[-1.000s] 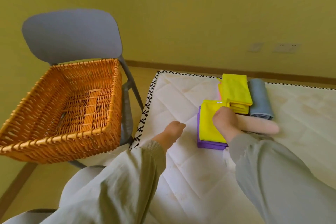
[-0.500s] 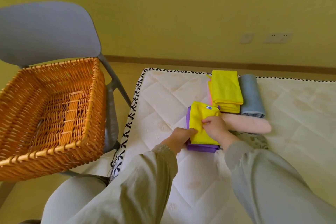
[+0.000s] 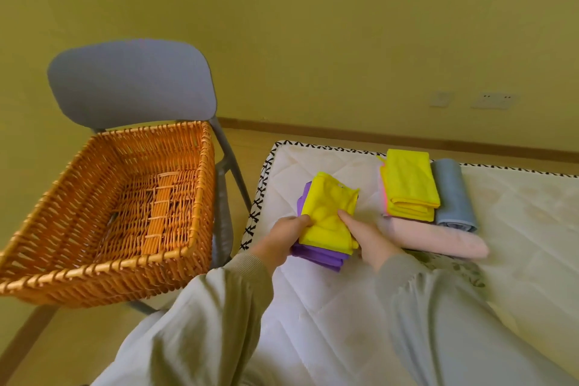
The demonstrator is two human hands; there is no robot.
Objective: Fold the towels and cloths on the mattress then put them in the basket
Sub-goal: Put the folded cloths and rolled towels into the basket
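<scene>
Head view. Left fingers: curled onto the near-left edge of a folded bright-yellow microfibre cloth, thumb on top, clamped on it. Right fingers: one lies straight along the top of the same cloth, the rest are tucked under its right edge, also clamped on it.

Left hand and right hand: either side of the cloth, both in grey-green sleeves.

Folded purple cloth: directly beneath the yellow one, stacked with it. Whether the pair rests on the white quilted mattress cannot be told.

Stack of folded yellow cloths, rolled grey-blue towel and rolled pale-pink towel: grouped together on the mattress, just right of the hands.

Orange wicker basket: on a grey chair, left of the mattress.
</scene>
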